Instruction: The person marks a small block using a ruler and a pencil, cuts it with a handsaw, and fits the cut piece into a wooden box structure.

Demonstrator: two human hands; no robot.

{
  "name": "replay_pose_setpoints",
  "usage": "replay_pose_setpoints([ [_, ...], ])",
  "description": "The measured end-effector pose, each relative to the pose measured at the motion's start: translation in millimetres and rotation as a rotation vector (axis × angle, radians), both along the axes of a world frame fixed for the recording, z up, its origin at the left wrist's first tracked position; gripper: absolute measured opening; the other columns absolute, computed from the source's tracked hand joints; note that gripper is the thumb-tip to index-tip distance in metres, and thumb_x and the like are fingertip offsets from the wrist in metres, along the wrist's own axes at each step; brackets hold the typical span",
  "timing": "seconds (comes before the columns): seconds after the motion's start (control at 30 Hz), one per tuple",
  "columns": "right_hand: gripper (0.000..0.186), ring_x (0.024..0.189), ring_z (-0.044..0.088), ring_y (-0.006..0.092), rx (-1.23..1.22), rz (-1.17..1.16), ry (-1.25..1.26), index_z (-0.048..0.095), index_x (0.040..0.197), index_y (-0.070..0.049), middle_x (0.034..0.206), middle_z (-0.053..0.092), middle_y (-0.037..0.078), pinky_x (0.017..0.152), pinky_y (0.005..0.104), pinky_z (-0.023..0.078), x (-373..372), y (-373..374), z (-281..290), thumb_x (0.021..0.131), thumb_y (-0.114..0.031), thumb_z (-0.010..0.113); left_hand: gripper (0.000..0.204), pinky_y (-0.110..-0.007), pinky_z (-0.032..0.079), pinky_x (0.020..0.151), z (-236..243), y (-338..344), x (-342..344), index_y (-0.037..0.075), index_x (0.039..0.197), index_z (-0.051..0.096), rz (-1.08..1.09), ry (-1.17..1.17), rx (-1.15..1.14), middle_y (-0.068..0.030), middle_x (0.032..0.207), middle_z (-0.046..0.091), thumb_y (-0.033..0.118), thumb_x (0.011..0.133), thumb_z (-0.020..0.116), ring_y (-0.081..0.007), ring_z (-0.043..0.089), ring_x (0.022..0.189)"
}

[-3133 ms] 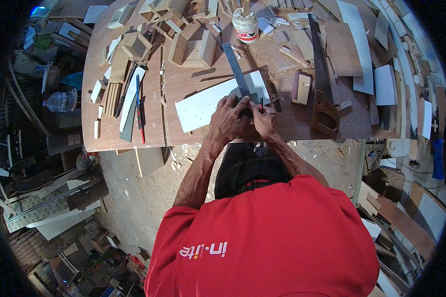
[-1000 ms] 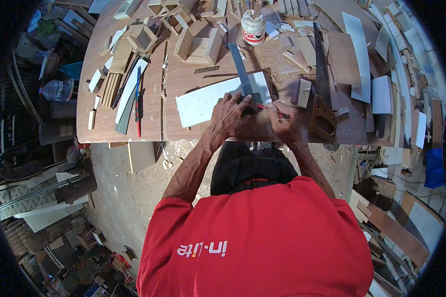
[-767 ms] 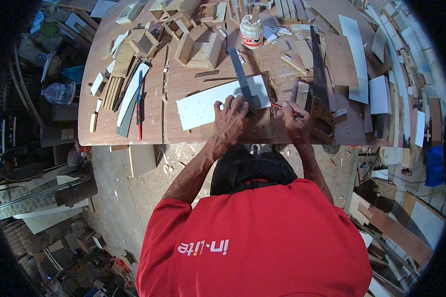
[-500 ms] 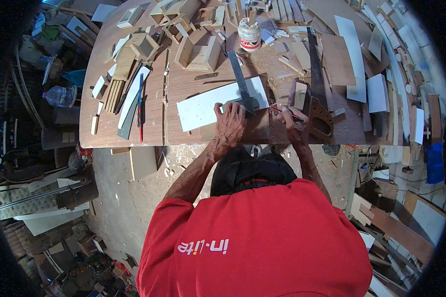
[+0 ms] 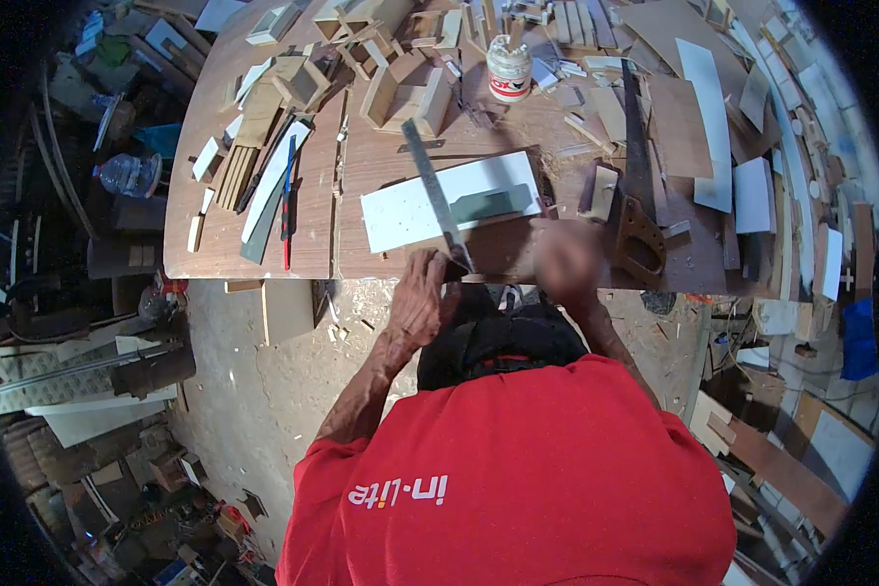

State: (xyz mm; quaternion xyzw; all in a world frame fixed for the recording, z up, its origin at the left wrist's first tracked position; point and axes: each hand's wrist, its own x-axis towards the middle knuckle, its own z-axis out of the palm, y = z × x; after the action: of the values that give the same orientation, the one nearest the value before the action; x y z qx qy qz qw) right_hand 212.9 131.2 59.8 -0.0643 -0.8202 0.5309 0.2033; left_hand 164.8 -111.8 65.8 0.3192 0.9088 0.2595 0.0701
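My left hand (image 5: 422, 296) is closed around the stock end of a try square (image 5: 430, 181) at the table's front edge. The square's metal blade slants up and left across a white board (image 5: 393, 223). On the board's right part lies a flat grey-green piece (image 5: 493, 203). My right hand (image 5: 566, 256), smeared by motion, is just right of the board. A thin dark-red pencil (image 5: 547, 209) sticks out beyond its fingers, which are hard to make out.
A handsaw (image 5: 641, 234) and a small wooden block (image 5: 601, 190) lie to the right. Behind the board stand an open wooden box (image 5: 425, 103) and a white tub (image 5: 509, 73) holding sticks. A red-and-blue pen-like tool (image 5: 287, 210) lies left, beside wood strips.
My left hand has come off the grey-green piece and drawn the try square toward me and left. My right hand has moved slightly nearer to me.
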Motion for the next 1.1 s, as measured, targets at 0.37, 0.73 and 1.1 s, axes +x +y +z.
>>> replay_pose_setpoints([
  [0.37, 0.039, 0.103, 0.055, 0.0376, 0.470, 0.380, 0.013, 0.051, 0.125, -0.006, 0.112, 0.056, 0.018, 0.086, 0.0469, 0.048, -57.7, -93.5, -17.0, 0.087, -0.015, 0.057, 0.031, -0.046, 0.041, 0.090, -15.1, -90.2, -64.4, -0.005, 0.106, 0.046, -0.018, 0.116, -0.083, -0.0240, 0.104, 0.047, 0.004, 0.079, 0.058, -0.0402, 0.047, 0.099],
  [0.73, 0.051, 0.115, 0.050, 0.0387, 0.647, 0.268, -0.069, 0.045, 0.130, -0.003, 0.122, 0.052, 0.022, 0.100, 0.0564, 0.034, -172.7, -185.7, -54.3, 0.088, -0.030, 0.056, 0.034, -0.045, 0.042, 0.089, -43.6, -147.4, -149.5, -0.004, 0.109, 0.048, -0.171, 0.115, -0.190, -0.0219, 0.102, 0.047, -0.002, 0.076, 0.057, -0.0398, 0.047, 0.100],
  [1.1, 0.072, 0.133, 0.033, 0.0417, 0.634, 0.224, -0.448, 0.037, 0.141, -0.003, 0.143, 0.037, 0.021, 0.104, 0.0741, 0.006, -215.5, -227.7, -74.8, 0.088, -0.049, 0.048, 0.050, -0.044, 0.039, 0.102, -74.6, -163.8, -183.9, -0.009, 0.120, 0.044, -0.320, 0.172, -0.326, -0.0282, 0.132, 0.042, -0.003, 0.072, 0.054, -0.0435, 0.042, 0.120],
])
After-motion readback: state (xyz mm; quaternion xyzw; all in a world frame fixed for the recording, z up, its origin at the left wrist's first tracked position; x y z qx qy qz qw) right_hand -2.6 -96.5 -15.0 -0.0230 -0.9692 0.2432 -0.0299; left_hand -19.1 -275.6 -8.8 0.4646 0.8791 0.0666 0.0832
